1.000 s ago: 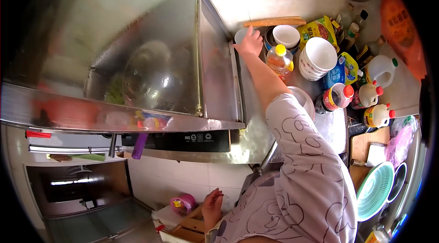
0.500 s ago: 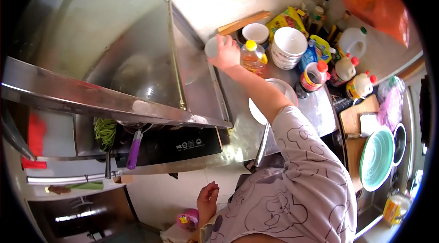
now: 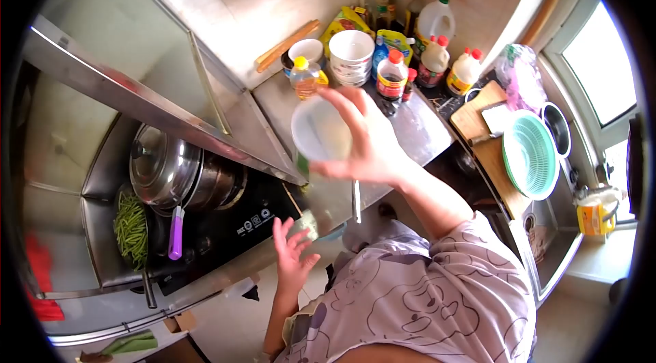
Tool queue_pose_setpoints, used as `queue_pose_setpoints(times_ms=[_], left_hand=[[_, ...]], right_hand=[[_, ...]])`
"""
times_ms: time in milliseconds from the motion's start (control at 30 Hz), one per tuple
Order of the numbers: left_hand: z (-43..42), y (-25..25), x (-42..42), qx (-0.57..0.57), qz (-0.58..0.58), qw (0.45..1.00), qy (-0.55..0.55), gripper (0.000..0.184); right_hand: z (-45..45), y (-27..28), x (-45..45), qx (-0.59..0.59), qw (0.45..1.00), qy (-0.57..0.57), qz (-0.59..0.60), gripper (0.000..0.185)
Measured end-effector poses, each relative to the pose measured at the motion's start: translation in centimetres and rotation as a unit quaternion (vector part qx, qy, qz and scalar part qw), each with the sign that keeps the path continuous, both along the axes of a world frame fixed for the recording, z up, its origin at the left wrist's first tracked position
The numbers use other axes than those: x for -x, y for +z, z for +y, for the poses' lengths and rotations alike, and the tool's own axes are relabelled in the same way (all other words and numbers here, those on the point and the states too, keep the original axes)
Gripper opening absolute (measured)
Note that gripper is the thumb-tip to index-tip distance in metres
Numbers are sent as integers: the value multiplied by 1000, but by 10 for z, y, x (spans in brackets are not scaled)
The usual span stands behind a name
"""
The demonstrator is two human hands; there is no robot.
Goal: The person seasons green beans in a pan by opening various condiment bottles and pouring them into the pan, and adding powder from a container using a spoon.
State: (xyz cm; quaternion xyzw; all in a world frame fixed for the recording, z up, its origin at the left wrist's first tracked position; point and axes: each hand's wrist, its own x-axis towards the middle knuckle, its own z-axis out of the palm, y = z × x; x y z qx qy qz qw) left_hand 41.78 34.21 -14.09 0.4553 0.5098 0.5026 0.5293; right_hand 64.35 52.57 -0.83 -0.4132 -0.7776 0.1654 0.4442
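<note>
Held up over the steel counter [image 3: 424, 132], a translucent white round container [image 3: 316, 132] is gripped at its side by my right hand [image 3: 365, 136], thumb and fingers around its rim. Something whitish shows inside, too blurred to name. My left hand [image 3: 292, 254] is raised near the counter's front edge, palm up with its fingers spread and nothing in it. Beyond the container are an oil bottle with a yellow cap [image 3: 305, 79], a white bowl [image 3: 305, 51] and stacked bowls [image 3: 351, 56].
On the left, a lidded pot [image 3: 162, 168] and a pan of green beans [image 3: 131, 230] are on the black stove [image 3: 239, 226]. Sauce bottles [image 3: 434, 61] line the back. To the right are a cutting board [image 3: 482, 110], a green basket [image 3: 530, 155] and a sink [image 3: 557, 254].
My right hand has come back from the rear of the counter, bringing the container up towards me. My left hand has risen and spread its fingers. The view has turned, showing the stove and window.
</note>
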Motion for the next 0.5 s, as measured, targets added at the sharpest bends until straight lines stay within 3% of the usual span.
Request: queue_pose_setpoints(times_ms=[33,67,100,133,267,367,500], left_hand=[[5,5,-8,-2,-4,1000,-5,125],[8,16,-18,-19,-112,994,3,132],[10,28,-29,-34,-217,975,11,138],[10,41,-43,-22,-259,965,21,148],[-10,41,-64,-154,-209,965,24,137],[-28,61,-93,-184,-226,954,75,132],[-72,28,-90,-140,-214,959,120,122]], right_hand=[[-19,4,-11,32,999,34,19,95],[-32,3,-20,30,996,73,30,97],[-47,7,-27,113,985,124,46,98],[-59,6,-27,138,975,154,79,97],[-91,-3,-22,207,938,243,133,99],[-110,-14,-16,216,929,262,147,100],[-134,-22,-13,228,926,262,144,99]])
